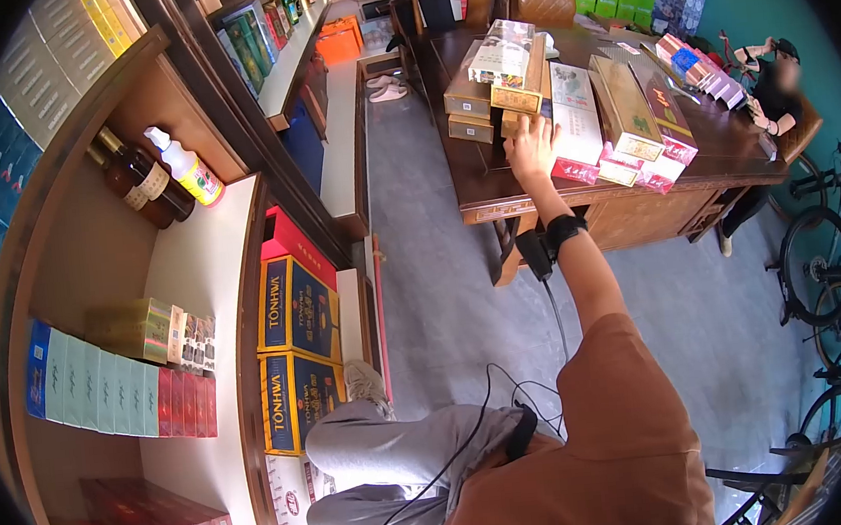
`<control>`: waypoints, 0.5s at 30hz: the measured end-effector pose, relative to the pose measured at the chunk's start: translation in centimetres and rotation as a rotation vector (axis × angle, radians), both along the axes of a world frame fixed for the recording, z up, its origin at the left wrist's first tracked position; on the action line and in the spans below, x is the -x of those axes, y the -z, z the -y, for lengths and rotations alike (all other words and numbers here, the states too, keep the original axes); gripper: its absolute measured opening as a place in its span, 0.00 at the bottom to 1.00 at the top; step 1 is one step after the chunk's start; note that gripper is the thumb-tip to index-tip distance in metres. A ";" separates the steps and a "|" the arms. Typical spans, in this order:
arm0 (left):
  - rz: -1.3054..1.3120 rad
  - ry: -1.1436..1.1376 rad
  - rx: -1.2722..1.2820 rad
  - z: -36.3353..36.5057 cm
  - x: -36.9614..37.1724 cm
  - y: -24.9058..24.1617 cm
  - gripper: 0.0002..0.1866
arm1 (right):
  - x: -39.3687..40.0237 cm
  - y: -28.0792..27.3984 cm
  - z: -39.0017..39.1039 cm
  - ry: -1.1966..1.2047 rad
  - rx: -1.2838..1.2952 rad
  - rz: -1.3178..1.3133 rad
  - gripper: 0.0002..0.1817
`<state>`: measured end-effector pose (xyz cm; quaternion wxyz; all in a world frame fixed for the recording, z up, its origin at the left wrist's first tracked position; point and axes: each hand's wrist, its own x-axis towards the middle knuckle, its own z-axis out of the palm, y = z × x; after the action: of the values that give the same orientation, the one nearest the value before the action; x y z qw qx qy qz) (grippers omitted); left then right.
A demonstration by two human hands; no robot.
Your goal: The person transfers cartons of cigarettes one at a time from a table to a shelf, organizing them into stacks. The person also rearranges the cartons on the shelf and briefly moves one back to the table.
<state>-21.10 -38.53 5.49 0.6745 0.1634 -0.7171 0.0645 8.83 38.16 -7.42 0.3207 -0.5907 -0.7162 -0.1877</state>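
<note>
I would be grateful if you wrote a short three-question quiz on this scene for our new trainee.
1. Multiple choice: where is the person's right hand?
a) at a bicycle
b) at the stacked boxes on the wooden desk
c) at the dark bottles
2. True or false: the white spray bottle is on the floor.
3. Fill in the word: the large print on the blue-and-yellow cartons reads ____.

Key:
1. b
2. False; the white spray bottle is on a shelf.
3. TONHWA
</note>
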 end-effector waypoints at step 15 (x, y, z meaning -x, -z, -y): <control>0.001 -0.013 -0.001 0.0 -0.6 0.1 0.56 | 1.5 -0.6 -1.3 0.148 0.104 0.167 0.31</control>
<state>-20.49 -38.51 5.41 0.6735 0.1685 -0.7164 0.0686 7.36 39.50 -6.83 0.2141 -0.6402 -0.7036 -0.2219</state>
